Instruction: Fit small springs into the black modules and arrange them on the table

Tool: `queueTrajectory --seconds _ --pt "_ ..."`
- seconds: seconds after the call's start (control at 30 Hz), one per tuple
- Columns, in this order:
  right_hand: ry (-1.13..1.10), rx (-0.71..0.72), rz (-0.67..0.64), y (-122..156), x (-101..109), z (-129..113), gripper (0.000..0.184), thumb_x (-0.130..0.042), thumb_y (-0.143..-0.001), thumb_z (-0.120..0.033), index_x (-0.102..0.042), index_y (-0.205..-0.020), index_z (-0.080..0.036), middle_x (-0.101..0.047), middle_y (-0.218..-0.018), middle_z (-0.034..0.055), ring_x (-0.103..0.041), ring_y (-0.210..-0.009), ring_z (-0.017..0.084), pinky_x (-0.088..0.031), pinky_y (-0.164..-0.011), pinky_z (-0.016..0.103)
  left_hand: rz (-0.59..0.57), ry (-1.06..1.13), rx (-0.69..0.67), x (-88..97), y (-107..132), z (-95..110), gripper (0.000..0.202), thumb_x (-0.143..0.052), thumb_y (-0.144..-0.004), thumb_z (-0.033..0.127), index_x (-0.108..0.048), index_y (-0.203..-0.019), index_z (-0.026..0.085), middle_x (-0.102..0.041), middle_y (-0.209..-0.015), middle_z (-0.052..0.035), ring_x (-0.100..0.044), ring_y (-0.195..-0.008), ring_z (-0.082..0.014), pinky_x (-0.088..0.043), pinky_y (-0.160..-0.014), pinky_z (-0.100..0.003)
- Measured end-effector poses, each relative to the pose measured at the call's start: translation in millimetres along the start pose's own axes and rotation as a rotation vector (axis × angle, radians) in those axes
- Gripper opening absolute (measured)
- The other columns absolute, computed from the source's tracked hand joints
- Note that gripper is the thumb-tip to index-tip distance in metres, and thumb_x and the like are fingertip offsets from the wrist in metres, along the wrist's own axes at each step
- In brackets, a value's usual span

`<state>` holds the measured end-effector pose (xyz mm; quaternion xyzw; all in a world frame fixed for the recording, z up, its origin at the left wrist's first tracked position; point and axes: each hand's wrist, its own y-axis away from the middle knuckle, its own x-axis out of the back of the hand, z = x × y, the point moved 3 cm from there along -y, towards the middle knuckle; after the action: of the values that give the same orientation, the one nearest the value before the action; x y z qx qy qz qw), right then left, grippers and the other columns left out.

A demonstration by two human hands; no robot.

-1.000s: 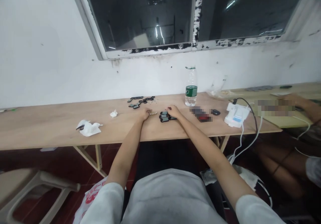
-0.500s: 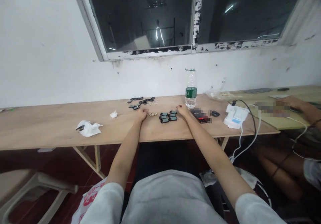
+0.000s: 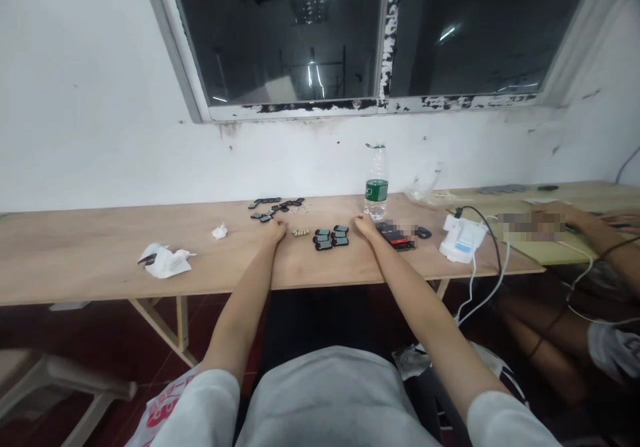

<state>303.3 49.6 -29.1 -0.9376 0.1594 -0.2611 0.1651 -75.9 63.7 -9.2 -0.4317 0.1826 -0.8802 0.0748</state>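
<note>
My left hand (image 3: pixel 277 231) rests on the wooden table with its fingers curled down, just left of a short row of small beige beads (image 3: pixel 300 231). Several small black rectangular devices with teal faces (image 3: pixel 330 238) lie in two columns between my hands. My right hand (image 3: pixel 365 226) rests right of them, nearest a blurred-out phone (image 3: pixel 393 235). Neither hand shows anything held, though the fingers are small in view. Further back lie several dark flat pieces (image 3: pixel 275 208) and tiny pale bits.
A green-labelled water bottle (image 3: pixel 376 183) and a dark computer mouse (image 3: pixel 423 233) stand nearby. White tissues (image 3: pixel 164 261) lie left. A white corded device (image 3: pixel 463 241) sits right. A co-worker's hand (image 3: pixel 553 219) works on a pale board beyond, under a blurred patch.
My right hand has moved right, off the black devices, which now lie in two tidy columns. My left hand stays by the beads. The view has tilted slightly.
</note>
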Motion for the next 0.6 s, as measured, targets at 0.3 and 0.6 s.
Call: queueTrajectory --seconds 0.3,0.6 --pt "-0.186 -0.066 -0.013 7.7 2.4 -4.2 0.022 -0.053 -0.08 -0.021 -0.075 -0.08 -0.017 -0.079 -0.09 0.0086 -0.072 -0.093 0.024 -0.054 -0.097 0.036 -0.008 0.057 0.117 -0.9 8.6 6.8 0.027 -0.061 -0.093 0.031 -0.073 -0.072 0.017 -0.077 -0.078 -0.0119 -0.075 -0.085 -0.0305 -0.057 -0.085 -0.038" --pt "-0.181 -0.052 -0.048 9.8 1.6 -6.2 0.021 -0.054 -0.082 -0.023 -0.074 -0.08 -0.017 -0.079 -0.093 0.0096 -0.072 -0.094 0.024 -0.054 -0.096 0.035 -0.03 0.078 0.088 2.0 13.1 12.0 0.024 -0.063 -0.093 0.029 -0.074 -0.075 0.017 -0.079 -0.085 -0.0121 -0.075 -0.093 -0.0308 -0.057 -0.087 -0.036"
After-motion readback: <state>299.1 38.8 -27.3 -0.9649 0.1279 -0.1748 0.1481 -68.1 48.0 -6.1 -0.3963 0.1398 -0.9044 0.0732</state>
